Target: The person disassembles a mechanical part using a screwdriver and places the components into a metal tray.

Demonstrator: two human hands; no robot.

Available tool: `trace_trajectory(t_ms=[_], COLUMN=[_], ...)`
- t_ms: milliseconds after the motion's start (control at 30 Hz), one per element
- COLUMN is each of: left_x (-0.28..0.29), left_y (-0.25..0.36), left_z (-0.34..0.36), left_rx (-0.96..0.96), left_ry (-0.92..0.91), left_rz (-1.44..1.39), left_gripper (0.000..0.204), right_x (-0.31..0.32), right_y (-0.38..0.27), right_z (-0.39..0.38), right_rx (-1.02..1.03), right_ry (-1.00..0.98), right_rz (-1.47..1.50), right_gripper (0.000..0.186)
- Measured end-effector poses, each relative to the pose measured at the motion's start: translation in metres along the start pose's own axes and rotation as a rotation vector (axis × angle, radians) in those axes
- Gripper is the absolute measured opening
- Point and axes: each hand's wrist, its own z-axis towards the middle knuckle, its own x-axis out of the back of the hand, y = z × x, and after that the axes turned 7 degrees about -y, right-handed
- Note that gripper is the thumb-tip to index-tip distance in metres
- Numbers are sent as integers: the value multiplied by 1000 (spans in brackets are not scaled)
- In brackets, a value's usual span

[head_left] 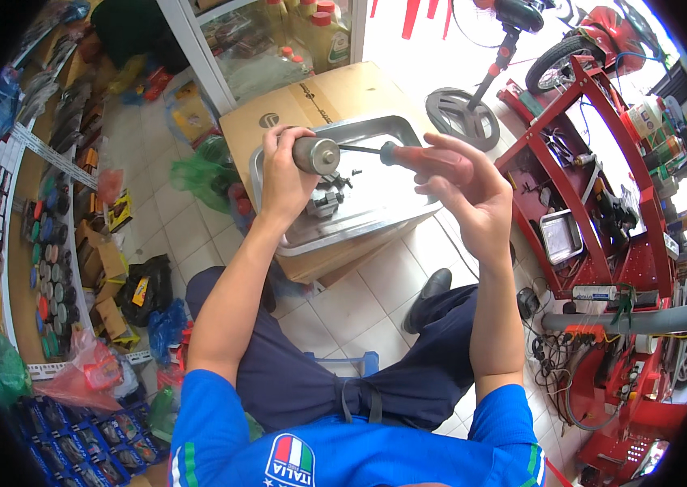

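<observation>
My left hand (285,180) is closed around a short metal cylinder (317,155) with a brownish side, a shiny round end face and a small stub in its middle; it looks like a small motor. In my right hand (477,199) is a screwdriver (439,163) with a red handle and dark shaft, its fingers loosely bent about the handle and one stretched out. The shaft points left to the cylinder's side; whether the tip touches is unclear. Below both hands lies a metal tray (384,207), holding a small grey metal part (324,204) and several dark bits beside it.
The tray rests on a cardboard box (347,91) between my knees. Shelves of packaged goods (51,276) line the left. A red metal rack (595,195) with tools and a small tray stands right. Behind are a glass cabinet (270,49) with bottles and a pole with an oval base (463,118).
</observation>
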Motion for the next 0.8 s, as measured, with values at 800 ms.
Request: trace_trajectory(t_ms=[800], left_x=[16], left_y=[-15], left_z=[0], left_rx=[21], left_ry=[-20], left_rz=[122], left_gripper=[55], right_x=[10], right_y=[16], right_z=[-8], right_rx=[-122], right_ry=[-3], right_rz=[-293], right_gripper=[46])
